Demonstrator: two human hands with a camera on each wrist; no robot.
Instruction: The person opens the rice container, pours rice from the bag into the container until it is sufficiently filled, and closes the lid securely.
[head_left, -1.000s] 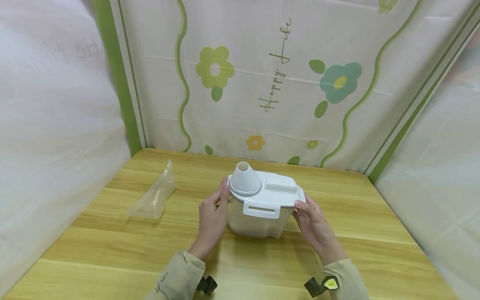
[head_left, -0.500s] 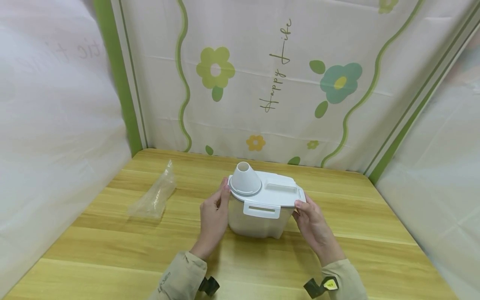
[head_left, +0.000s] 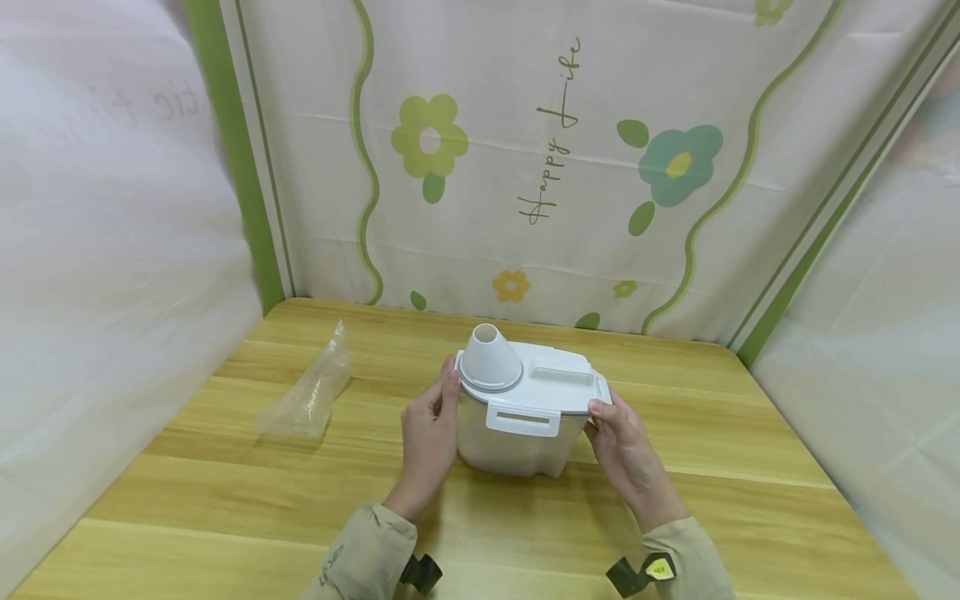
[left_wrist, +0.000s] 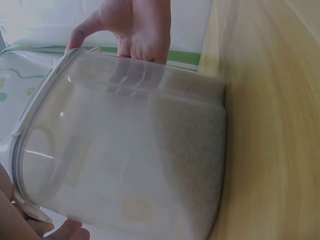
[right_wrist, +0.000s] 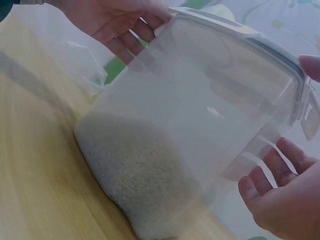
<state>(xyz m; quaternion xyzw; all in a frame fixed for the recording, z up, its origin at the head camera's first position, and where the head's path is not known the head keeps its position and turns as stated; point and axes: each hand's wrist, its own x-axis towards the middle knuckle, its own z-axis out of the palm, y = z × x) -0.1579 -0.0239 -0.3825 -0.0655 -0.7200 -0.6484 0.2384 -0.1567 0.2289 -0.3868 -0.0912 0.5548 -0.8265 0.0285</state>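
Together, left hand (head_left: 429, 437) and right hand (head_left: 632, 458) flank the container (head_left: 510, 446), fingers (right_wrist: 294, 152) holding its opposite ends.

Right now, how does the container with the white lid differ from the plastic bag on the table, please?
The container has a firm, boxy shape, while the plastic bag is limp and crumpled. The container is held by the left hand and the right hand; the plastic bag lies untouched. The container is partly filled with pale grains; none can be seen in the plastic bag. Both are at least partly see-through.
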